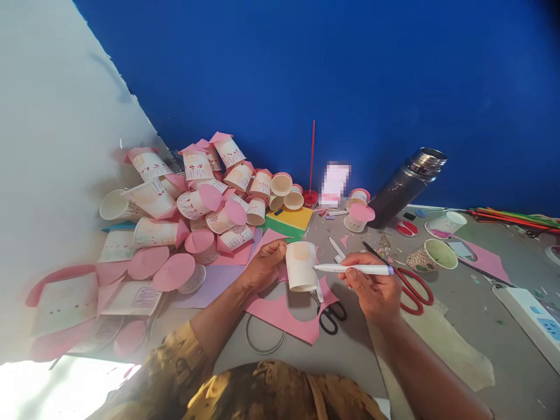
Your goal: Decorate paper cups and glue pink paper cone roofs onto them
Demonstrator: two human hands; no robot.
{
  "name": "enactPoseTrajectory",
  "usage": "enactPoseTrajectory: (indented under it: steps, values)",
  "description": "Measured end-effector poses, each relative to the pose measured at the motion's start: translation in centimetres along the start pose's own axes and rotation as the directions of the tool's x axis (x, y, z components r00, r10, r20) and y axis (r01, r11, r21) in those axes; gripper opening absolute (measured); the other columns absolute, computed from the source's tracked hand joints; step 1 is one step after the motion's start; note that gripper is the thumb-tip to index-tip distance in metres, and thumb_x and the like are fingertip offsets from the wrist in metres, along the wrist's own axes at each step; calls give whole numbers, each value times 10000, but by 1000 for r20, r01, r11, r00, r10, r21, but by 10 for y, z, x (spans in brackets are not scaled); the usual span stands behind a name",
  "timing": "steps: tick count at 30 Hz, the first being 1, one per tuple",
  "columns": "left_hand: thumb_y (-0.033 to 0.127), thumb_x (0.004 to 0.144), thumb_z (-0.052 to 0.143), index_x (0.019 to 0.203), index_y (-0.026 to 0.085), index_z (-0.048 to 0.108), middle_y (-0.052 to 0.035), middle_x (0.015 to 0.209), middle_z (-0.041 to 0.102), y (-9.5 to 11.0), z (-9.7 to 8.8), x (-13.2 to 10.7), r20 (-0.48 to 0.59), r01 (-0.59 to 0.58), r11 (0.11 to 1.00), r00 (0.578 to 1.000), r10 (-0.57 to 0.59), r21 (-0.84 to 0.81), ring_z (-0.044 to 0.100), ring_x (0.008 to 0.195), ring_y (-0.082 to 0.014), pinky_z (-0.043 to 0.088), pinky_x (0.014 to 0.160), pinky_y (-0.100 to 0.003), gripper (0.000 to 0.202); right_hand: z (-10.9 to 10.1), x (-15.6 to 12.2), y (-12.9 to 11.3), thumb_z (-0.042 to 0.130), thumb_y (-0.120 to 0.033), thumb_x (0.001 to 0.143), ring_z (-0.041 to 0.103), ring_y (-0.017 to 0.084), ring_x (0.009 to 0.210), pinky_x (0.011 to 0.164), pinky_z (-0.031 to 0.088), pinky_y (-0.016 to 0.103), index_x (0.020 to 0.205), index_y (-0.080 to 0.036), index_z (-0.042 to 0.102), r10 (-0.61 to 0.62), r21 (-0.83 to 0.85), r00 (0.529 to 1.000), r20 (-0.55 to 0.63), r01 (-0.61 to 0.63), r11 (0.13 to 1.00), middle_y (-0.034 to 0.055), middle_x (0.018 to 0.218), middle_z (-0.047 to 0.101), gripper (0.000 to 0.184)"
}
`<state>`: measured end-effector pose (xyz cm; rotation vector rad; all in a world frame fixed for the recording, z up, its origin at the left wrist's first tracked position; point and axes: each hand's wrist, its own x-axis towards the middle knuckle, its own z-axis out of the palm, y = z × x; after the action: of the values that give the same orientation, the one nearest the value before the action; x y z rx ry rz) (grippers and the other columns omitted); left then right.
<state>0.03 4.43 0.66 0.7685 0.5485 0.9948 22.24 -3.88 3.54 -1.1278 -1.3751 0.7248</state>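
My left hand [268, 263] grips a white paper cup [301, 274] by its left edge, thumb near the upper rim. A pale peach patch shows on the cup's side. Between the fingers of my right hand [375, 287] is a white marker [354, 269], its tip at the right side of the cup; whether it touches cannot be told. Below the cup lies a pink paper sheet [291, 318] with curved cut-outs. Black-handled scissors [331, 318] rest partly under that sheet. Red-handled scissors [413, 291] lie just beyond my right hand.
Many decorated paper cups with pink paper tops [175, 273] are heaped on the left. A dark metal flask [400, 189] leans at the back right, near a patterned cup [431, 255]. A white power strip [531, 321] lies at the right. A blue wall [328, 70] stands behind.
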Motion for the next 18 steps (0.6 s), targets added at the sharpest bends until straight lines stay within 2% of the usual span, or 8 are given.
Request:
enactPoseTrajectory:
  steps: [5,12,18]
  values:
    - [471,669,922,673,160,618,13,672,624,0,2,0,-10,1,1000,1000,-1,-8,561,641,-118,475,658,-264,435,0,1,-2,655,-369,944,581,124,471,431,459,236,934,-210,722,1,0,1000,9,-1,1000,26,678,719,173]
    - [447,647,941,674,154,628,10,688,626,0,1,0,-38,-3,1000,999,2,-14,561,663,-116,478,670,-259,430,-2,0,-3,657,-439,933,620,152,516,445,483,253,912,-207,733,17,-11,1000,23,-17,1000,37,673,710,245]
    - [426,657,940,688,151,658,8,699,641,-1,-1,2,-47,-35,999,998,33,-30,555,678,-113,467,696,-256,395,-3,0,-5,648,-449,943,602,153,510,424,453,251,889,-211,732,17,-28,998,63,-15,1000,35,664,698,258]
